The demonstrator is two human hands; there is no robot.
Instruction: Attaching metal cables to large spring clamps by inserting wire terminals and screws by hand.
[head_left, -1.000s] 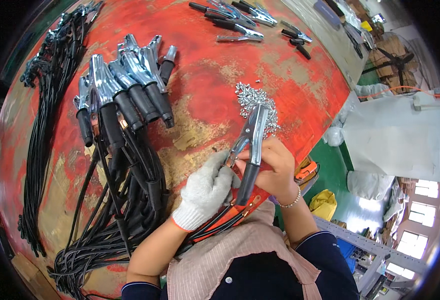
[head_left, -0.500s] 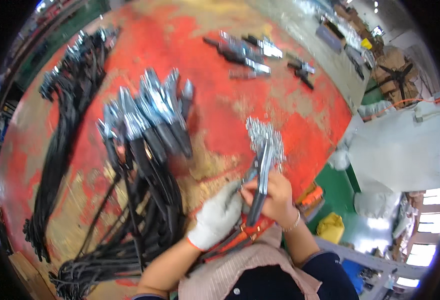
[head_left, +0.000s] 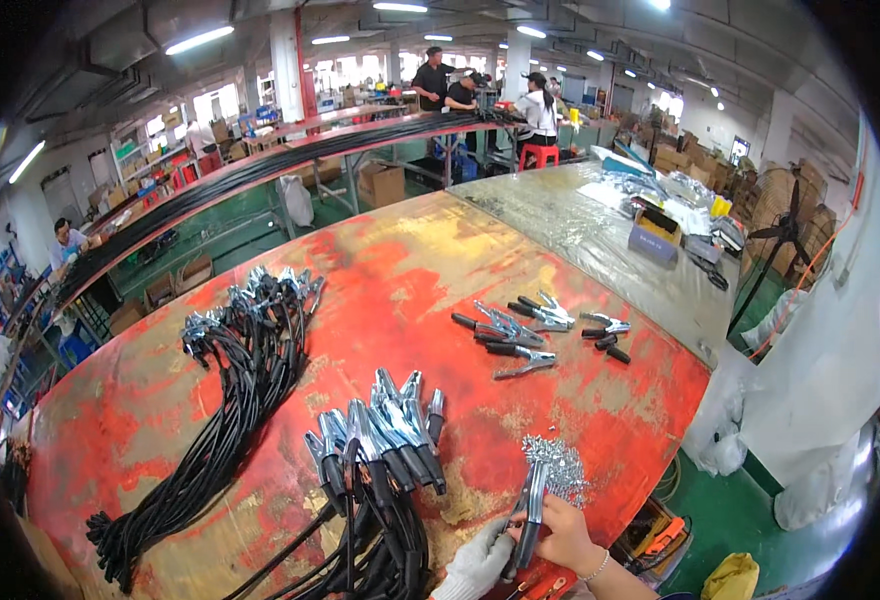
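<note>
"Red paint, worn to tan in patches, covers the table (head_left: 390, 300) before you in the head view. Just left of your hands lies a near bundle (head_left: 385, 520) of black cables with silver ends; a far bundle (head_left: 235, 420) sits farther left. Loose clamps (head_left: 508, 328) lie beyond, and a pile of small metal pieces (head_left: 560, 465) sits right ahead of your fingers."

"And what are you holding?"

"A clamp (head_left: 533, 500), tilted, shiny silver above with a black sleeve below, near the table's front edge. Your gloved left hand (head_left: 475, 562) is closed on its lower part. Your bare right hand (head_left: 568, 535) is curled beside it, its fingertips hidden, so its grip you cannot tell."

"Your edges and room?"

"The table's right edge runs near your right wrist, with an orange tool (head_left: 666, 535) beyond it. Red-and-tan tabletop stretches between your near bundle and the pile."
</note>
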